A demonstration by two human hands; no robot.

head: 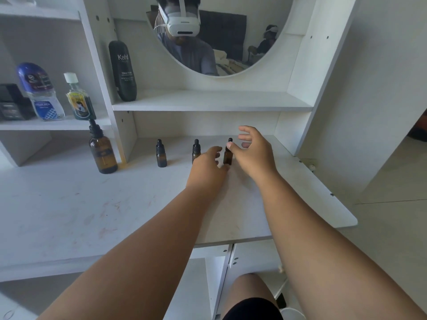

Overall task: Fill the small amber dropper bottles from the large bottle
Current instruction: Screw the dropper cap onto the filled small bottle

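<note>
Three small amber dropper bottles with black caps stand in a row on the white desk: the left one [161,154], the middle one [196,150] and the right one [227,153]. A large amber dropper bottle [103,150] stands further left. My left hand [208,168] reaches between the middle and right bottles, its fingertips at the right bottle's base. My right hand [253,152] is spread open beside the right bottle, thumb touching its cap. Neither hand clearly grips anything.
A dark tube [123,70] stands on the shelf under a round mirror [215,35]. On the left shelf are a blue-capped bottle [40,91], a white-capped bottle [78,98] and a dark box [10,101]. The desk edge [231,239] runs in front.
</note>
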